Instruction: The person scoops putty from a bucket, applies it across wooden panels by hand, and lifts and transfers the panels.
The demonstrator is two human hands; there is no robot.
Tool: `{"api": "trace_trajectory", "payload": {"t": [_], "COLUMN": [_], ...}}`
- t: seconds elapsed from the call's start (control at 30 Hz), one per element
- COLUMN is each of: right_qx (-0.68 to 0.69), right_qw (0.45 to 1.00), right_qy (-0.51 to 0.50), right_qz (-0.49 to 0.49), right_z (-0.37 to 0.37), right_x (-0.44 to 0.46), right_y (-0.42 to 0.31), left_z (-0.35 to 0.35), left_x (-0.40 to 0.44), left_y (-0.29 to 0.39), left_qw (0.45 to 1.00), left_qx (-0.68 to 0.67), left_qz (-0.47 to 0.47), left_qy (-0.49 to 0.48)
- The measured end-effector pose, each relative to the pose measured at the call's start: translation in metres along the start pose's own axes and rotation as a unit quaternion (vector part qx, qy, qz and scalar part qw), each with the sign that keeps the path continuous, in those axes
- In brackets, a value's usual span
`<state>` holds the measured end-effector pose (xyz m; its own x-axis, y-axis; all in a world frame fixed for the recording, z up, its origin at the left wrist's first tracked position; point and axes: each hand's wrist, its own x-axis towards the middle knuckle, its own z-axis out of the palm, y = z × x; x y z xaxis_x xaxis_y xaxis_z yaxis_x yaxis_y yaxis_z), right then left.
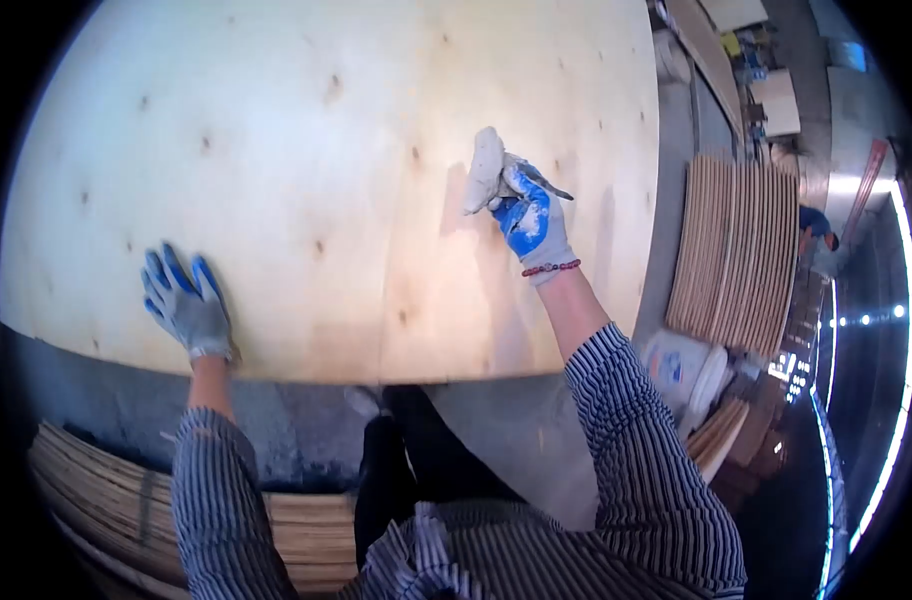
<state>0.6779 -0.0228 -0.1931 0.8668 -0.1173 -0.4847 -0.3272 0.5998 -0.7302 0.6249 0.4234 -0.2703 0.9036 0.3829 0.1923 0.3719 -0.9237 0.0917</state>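
Observation:
A large pale plywood sheet with scattered brown knots fills the space before me. My left hand, in a grey glove with blue coating, rests on the sheet near its front left edge, fingers spread. My right hand, in a similar glove smeared with white, is closed around a putty knife over the right part of the sheet. Whitish filler covers its blade, and a dark end sticks out past the fingers. Whether the blade touches the wood, I cannot tell.
A tall stack of thin boards stands to the right, with a white bucket near it. More stacked boards lie behind my legs at the lower left. Another person is at the far right.

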Motion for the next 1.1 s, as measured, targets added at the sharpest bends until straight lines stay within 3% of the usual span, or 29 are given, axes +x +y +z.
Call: {"api": "trace_trajectory", "payload": {"t": [0.1, 0.13, 0.2, 0.23, 0.27, 0.3, 0.33, 0.4, 0.43, 0.47, 0.53, 0.57, 0.63, 0.67, 0.7, 0.73, 0.77, 0.83, 1.0, 1.1], "right_qx": [0.047, 0.102, 0.050, -0.133, -0.310, -0.365, -0.366, -0.598, -0.651, -0.652, -0.623, -0.655, -0.616, -0.693, -0.714, -0.781, -0.724, -0.666, -0.700, -0.707], "right_qw": [0.994, 0.989, 0.996, 0.989, 0.933, 0.903, 0.904, 0.762, 0.708, 0.708, 0.756, 0.731, 0.764, 0.675, 0.624, 0.523, 0.549, 0.612, 0.613, 0.616], "right_qy": [-0.092, -0.104, -0.076, 0.038, 0.148, 0.138, 0.133, 0.163, 0.159, 0.157, -0.017, -0.078, -0.167, -0.165, -0.213, -0.224, -0.301, -0.323, -0.255, -0.223], "right_qz": [-0.029, 0.028, -0.005, -0.057, -0.107, -0.181, -0.176, -0.186, -0.223, -0.220, -0.198, -0.176, -0.097, -0.192, -0.236, -0.257, -0.291, -0.277, -0.263, -0.267], "right_z": [0.044, 0.053, 0.078, 0.083, 0.086, 0.080, 0.087, 0.094, 0.094, 0.087, 0.094, 0.078, 0.089, 0.103, 0.091, 0.061, 0.082, 0.081, 0.068, 0.058], "right_x": [0.095, 0.120, 0.163, 0.182, 0.206, 0.226, 0.238, 0.259, 0.263, 0.260, 0.223, 0.219, 0.159, 0.114, 0.086, 0.065, 0.024, -0.038, -0.178, -0.215], "right_y": [-0.026, -0.033, -0.034, -0.034, -0.032, -0.035, -0.039, -0.040, -0.038, -0.033, -0.032, -0.027, -0.015, -0.006, 0.003, 0.026, 0.034, 0.064, 0.134, 0.160], "left_z": [-0.005, -0.008, -0.010, -0.012, -0.013, -0.011, -0.010, -0.013, -0.015, -0.015, -0.015, -0.015, -0.016, -0.013, -0.011, -0.009, -0.008, -0.006, 0.002, 0.005], "left_x": [-0.002, 0.000, 0.006, 0.005, 0.006, 0.007, 0.009, 0.009, 0.010, 0.010, 0.010, 0.010, 0.009, 0.009, 0.007, 0.004, 0.003, 0.003, -0.001, -0.003], "left_y": [-0.004, -0.004, 0.000, -0.001, -0.002, -0.003, -0.003, -0.003, -0.002, -0.002, -0.002, -0.001, -0.001, -0.001, -0.003, -0.005, -0.005, -0.006, -0.008, -0.011], "left_qw": [0.999, 0.999, 0.999, 0.999, 0.998, 0.998, 0.998, 0.996, 0.996, 0.995, 0.995, 0.995, 0.995, 0.996, 0.996, 0.997, 0.997, 0.998, 0.998, 0.999], "left_qx": [0.022, 0.016, 0.005, 0.007, 0.009, 0.002, 0.007, 0.005, 0.006, 0.008, 0.006, 0.006, 0.007, 0.005, 0.002, 0.000, 0.000, 0.010, 0.027, 0.014], "left_qz": [0.011, 0.010, -0.007, -0.003, 0.002, 0.002, -0.002, -0.009, -0.011, -0.012, -0.014, -0.013, -0.016, -0.012, -0.012, -0.012, -0.006, -0.008, -0.001, -0.003], "left_qy": [-0.028, -0.041, -0.045, -0.054, -0.062, -0.061, -0.063, -0.092, -0.094, -0.096, -0.095, -0.095, -0.093, -0.093, -0.084, -0.075, -0.078, -0.066, -0.063, -0.037]}}
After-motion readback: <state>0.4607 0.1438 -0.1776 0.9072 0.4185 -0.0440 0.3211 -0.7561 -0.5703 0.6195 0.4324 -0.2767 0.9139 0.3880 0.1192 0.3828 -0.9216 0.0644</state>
